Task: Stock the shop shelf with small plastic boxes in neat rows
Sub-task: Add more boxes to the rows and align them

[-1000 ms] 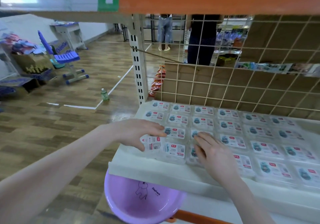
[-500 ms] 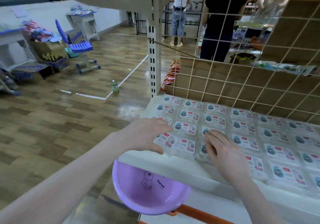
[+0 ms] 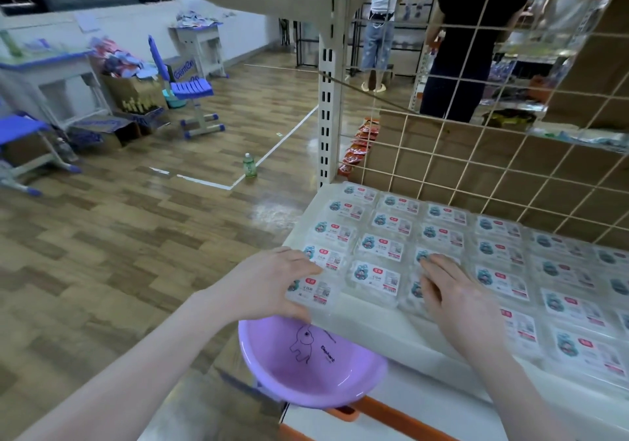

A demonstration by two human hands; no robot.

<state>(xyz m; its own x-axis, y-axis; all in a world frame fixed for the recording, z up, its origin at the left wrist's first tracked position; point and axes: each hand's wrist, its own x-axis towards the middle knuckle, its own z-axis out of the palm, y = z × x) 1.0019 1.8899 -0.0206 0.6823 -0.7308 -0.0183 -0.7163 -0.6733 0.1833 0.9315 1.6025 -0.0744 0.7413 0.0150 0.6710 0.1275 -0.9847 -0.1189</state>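
Stretching across the right half: a pale shop shelf [image 3: 384, 335], its near lip bare, backed at the far side by a wire grid panel [image 3: 510, 154] with brown cardboard behind. Standing at the shelf's far left corner: a slotted white upright post [image 3: 327, 100]. Filling the left half: wood-pattern floor [image 3: 119, 236] marked with white tape lines. Seen beyond the grid: a person in dark clothes [image 3: 466, 59], and further off another in light cropped jeans [image 3: 377, 39].

Lying flat on the shelf in neat rows, touching side by side: small clear plastic boxes [image 3: 442, 236] with white labels, running from near edge to far edge and off to the right. Sitting under the near left corner of the shelf: a purple basin [image 3: 306, 369] with an elephant drawing inside. Parked far left: blue chair [image 3: 192, 90], desks and cardboard cartons. Standing alone on the floor near the tape: a small green bottle [image 3: 250, 165].

Reaching in from near left: left hand [image 3: 272, 284], thumb hooked at the shelf's near edge and fingers curled over the near-left corner box [image 3: 315, 291], gripping it. Resting flat on the boxes just right of that: right hand [image 3: 456, 301], fingers straight and spread, fingertips [image 3: 429, 261] pressing on a box in the second row, holding nothing.
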